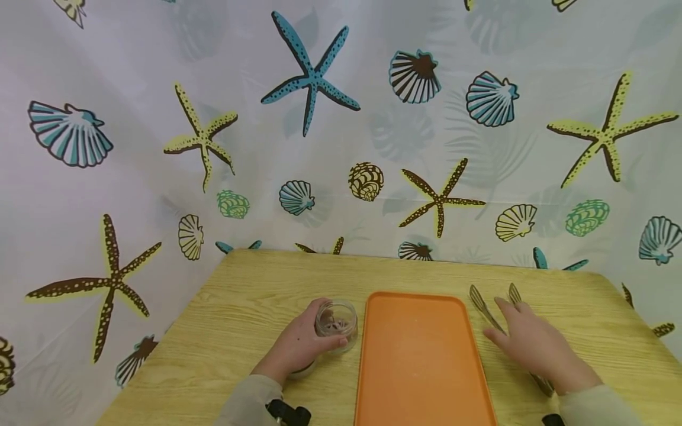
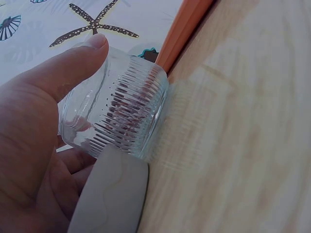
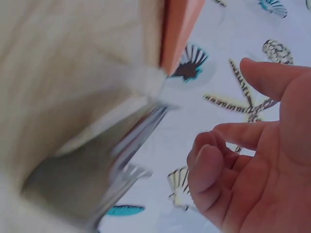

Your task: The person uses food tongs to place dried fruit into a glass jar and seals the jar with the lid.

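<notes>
A small clear glass jar [image 1: 337, 340] with ribbed sides stands just left of the orange tray. My left hand [image 1: 301, 343] grips it, thumb on the near side and fingers around the far left. Thin brownish-pink pieces lie inside the jar; their kind is unclear. Beside the jar, partly under my left hand, is a pale round lid-like piece [image 2: 112, 191]. On the right, my right hand [image 1: 535, 346] hovers over metal tongs [image 1: 486, 309], fingers loosely bent and holding nothing. The hand hides the tongs' middle; in the right wrist view the tongs [image 3: 138, 138] look blurred.
An orange rectangular tray [image 1: 421, 355] with a raised rim lies between the hands on the wood-grain table [image 1: 288, 278]. A white curtain [image 1: 341, 142] printed with starfish and shells hangs behind the table and along its sides.
</notes>
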`<action>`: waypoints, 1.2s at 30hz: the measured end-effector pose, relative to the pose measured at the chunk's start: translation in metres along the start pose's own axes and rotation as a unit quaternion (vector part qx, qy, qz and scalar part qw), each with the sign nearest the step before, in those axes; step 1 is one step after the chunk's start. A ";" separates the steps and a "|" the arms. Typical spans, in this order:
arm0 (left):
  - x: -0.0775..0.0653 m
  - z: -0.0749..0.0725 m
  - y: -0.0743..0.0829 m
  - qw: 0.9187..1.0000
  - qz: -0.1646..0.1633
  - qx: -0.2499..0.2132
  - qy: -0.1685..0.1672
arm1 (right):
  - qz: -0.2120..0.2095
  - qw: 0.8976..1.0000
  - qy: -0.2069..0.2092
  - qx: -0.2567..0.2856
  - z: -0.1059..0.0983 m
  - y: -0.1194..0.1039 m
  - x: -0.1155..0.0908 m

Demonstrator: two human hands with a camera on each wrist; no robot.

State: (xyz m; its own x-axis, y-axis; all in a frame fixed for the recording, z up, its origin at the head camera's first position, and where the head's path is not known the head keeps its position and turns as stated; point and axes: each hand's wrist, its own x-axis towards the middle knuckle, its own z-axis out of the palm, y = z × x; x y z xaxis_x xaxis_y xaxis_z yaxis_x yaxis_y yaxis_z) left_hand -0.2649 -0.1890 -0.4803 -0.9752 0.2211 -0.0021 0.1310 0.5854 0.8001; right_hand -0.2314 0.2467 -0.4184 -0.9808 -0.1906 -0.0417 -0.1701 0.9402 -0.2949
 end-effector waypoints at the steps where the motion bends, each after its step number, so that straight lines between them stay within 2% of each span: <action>1: 0.000 0.000 0.000 1.000 0.000 -0.001 0.000 | -0.010 1.000 0.005 0.002 0.000 -0.004 0.002; 6: -0.001 0.000 0.000 1.000 0.000 -0.005 -0.001 | -0.050 0.998 0.018 0.022 0.000 -0.024 0.008; 15: -0.001 0.000 0.002 1.000 -0.005 -0.001 -0.002 | -0.093 0.993 0.021 0.067 0.002 -0.053 0.019; 24: -0.001 0.001 0.001 1.000 -0.004 -0.011 -0.001 | -0.128 0.989 0.003 0.078 0.025 -0.093 0.040; 30: -0.002 0.001 0.000 1.000 -0.002 -0.011 -0.005 | -0.175 0.982 -0.019 0.068 0.034 -0.126 0.050; 36: 0.000 0.001 0.000 1.000 -0.004 -0.005 -0.004 | -0.216 0.974 -0.037 0.061 0.040 -0.149 0.063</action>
State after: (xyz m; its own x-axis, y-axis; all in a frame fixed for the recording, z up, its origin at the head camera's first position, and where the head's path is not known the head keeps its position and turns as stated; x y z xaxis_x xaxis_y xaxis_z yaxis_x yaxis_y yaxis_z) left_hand -0.2646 -0.1886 -0.4808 -0.9746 0.2235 -0.0133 0.1220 0.5800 0.8055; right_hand -0.2642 0.0832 -0.4157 -0.8096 -0.5854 0.0435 -0.5485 0.7280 -0.4112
